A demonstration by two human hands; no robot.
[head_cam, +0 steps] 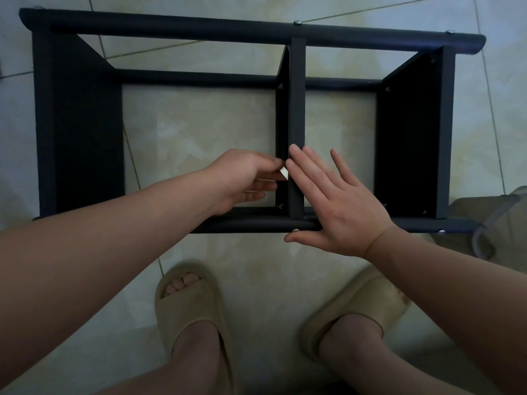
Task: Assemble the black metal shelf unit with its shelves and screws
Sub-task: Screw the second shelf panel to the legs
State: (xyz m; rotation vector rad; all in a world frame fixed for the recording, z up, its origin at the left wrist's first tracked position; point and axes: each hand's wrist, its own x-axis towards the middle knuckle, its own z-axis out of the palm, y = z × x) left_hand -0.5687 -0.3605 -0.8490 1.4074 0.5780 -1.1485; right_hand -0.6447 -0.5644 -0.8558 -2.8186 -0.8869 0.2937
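The black metal shelf unit [251,27] lies on its side on the tiled floor, with three shelf panels fixed between its round rails. Screw heads show on the rails and panels. My left hand [242,178] pinches a small white piece [284,173] against the left face of the middle shelf [296,104]. My right hand [333,201] lies flat with straight fingers on the middle shelf's edge and the near rail [245,225], its thumb under a screw head [296,230].
The tiled floor [199,129] shows through the frame. My feet in beige slippers [191,306] stand just in front of the near rail. A greenish bag or cloth with a clear tube [490,223] lies at the right edge.
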